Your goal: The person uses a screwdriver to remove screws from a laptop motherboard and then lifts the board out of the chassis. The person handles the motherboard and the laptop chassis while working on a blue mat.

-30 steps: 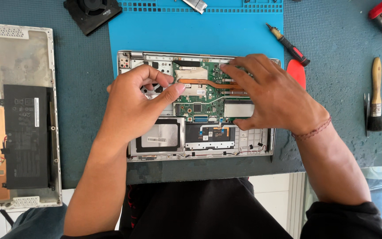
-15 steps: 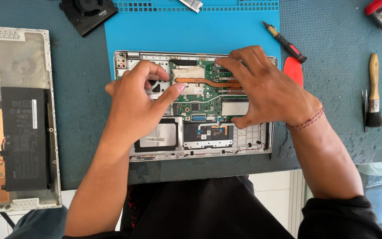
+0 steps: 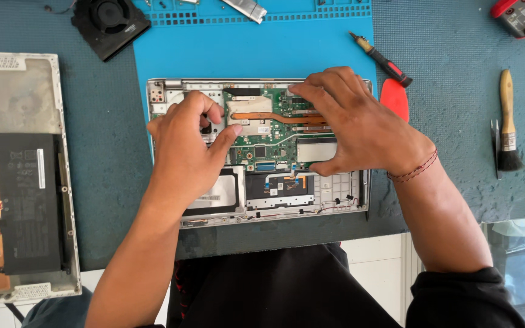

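Teal surface (image 3: 457, 91) with blue mat (image 3: 287, 48): opened laptop chassis (image 3: 335, 194) lies centred. Left hand (image 3: 183, 152), fingers curled, pinches near the fan bay; right hand (image 3: 353, 127), fingers spread, presses the copper heat pipe (image 3: 268, 116), steadying the board.

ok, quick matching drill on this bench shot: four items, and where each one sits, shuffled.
Items:
1. black fan
2. brush
3. removed back cover
4. copper heat pipe

Places:
A. far right of the mat
B. inside the open laptop, between left hand and right hand
C. top left
D. far left edge

Pairs: 1-C, 2-A, 3-D, 4-B
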